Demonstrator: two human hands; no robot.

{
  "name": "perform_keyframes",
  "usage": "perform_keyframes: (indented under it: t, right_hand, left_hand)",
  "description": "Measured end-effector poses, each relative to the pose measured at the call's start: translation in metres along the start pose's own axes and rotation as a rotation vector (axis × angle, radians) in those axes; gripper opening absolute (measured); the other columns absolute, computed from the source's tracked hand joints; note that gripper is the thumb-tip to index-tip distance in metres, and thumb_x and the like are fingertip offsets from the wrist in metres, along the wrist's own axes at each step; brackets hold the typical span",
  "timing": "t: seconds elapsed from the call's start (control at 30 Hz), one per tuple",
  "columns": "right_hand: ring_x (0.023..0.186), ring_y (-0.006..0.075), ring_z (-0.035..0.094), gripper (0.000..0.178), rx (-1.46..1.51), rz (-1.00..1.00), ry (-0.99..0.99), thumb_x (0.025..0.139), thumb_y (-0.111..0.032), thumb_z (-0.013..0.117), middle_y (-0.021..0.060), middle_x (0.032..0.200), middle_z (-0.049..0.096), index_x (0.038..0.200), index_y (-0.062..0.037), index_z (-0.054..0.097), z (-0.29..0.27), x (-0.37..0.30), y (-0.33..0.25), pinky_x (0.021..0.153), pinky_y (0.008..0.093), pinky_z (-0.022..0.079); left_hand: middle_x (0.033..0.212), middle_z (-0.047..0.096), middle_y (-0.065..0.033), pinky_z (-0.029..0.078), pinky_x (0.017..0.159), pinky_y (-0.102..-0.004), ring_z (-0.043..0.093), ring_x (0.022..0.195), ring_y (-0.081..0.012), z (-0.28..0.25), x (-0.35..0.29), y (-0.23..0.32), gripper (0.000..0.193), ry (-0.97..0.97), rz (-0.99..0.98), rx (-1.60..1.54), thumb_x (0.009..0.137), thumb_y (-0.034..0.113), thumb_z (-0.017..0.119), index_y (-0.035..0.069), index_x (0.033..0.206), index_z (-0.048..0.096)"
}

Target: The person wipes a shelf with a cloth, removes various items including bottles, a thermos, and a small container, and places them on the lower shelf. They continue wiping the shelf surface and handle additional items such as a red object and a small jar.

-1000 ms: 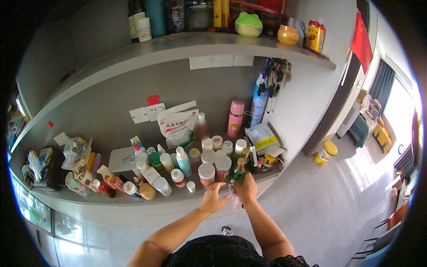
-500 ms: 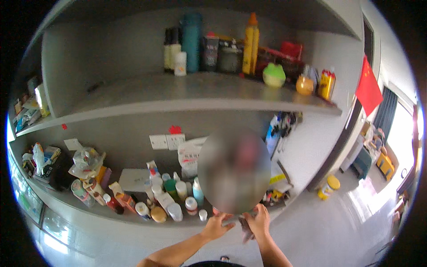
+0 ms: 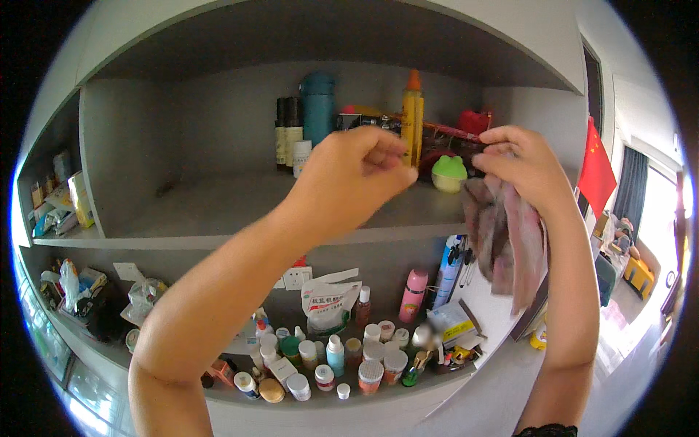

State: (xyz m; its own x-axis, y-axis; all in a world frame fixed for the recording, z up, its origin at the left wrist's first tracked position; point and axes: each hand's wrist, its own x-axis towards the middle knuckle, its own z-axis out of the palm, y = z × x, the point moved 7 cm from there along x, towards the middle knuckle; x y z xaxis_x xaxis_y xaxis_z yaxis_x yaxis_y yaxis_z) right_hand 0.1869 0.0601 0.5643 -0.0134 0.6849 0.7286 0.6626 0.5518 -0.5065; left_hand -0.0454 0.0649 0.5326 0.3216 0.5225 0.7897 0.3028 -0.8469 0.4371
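My left hand (image 3: 353,175) is raised in front of the upper shelf, just left of the tall yellow bottle with an orange cap (image 3: 413,120). Its fingers are loosely bent, the thumb stands apart, and I see nothing held. My right hand (image 3: 518,166), also raised, is closed on a greyish-pink cloth (image 3: 506,240) that hangs below it past the shelf edge. Between the hands sits a small green-lidded container (image 3: 449,175). Behind my left hand stand a blue-green flask (image 3: 317,105), dark-capped bottles (image 3: 293,135) and a white bottle (image 3: 301,156), partly covered by the hand.
Several jars and bottles (image 3: 370,375) crowd the lower shelf, with a white bag (image 3: 329,306) and a pink flask (image 3: 413,295) behind them. The upper shelf board (image 3: 218,218) runs across below my hands. A red flag (image 3: 597,167) hangs at the right.
Both hands have risen from the lower shelf's front edge to the upper shelf, the right carrying the cloth up. The view has tilted upward.
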Motion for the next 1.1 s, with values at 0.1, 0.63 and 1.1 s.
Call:
perform_keyframes:
  t: [0.1, 0.63, 1.1]
  right_hand:
    - [0.081, 0.0185, 0.063, 0.037, -0.277, 0.014, -0.178, 0.071, -0.014, 0.071, 0.0146, 0.095, 0.066, 0.102, 0.0062, 0.065, 0.012, 0.045, 0.039, 0.071, 0.0289, 0.050]
    - [0.093, 0.0341, 0.065, 0.054, -0.709, 0.172, -0.316, 0.069, -0.044, 0.070, 0.0230, 0.099, 0.067, 0.104, -0.0028, 0.067, -0.003, 0.058, 0.115, 0.078, 0.0397, 0.051]
    - [0.095, 0.0221, 0.061, 0.051, -0.202, 0.062, -0.135, 0.071, -0.019, 0.069, 0.0110, 0.106, 0.061, 0.117, -0.0022, 0.055, -0.047, -0.049, 0.052, 0.085, 0.0319, 0.048]
  left_hand:
    - [0.102, 0.066, -0.0171, 0.050, 0.082, -0.0321, 0.064, 0.094, -0.0246, 0.032, 0.058, -0.027, 0.049, -0.071, -0.101, 0.213, 0.077, 0.033, 0.073, -0.002, 0.110, 0.063]
    - [0.116, 0.061, -0.0222, 0.047, 0.091, -0.0398, 0.060, 0.106, -0.0355, 0.141, 0.116, -0.085, 0.087, -0.391, -0.234, 0.728, 0.061, 0.067, 0.073, -0.001, 0.113, 0.060]
    - [0.083, 0.068, -0.0149, 0.053, 0.069, -0.0318, 0.067, 0.075, -0.0216, 0.085, 0.013, 0.042, 0.061, -0.067, 0.118, 0.096, 0.060, 0.038, 0.082, -0.004, 0.099, 0.061]
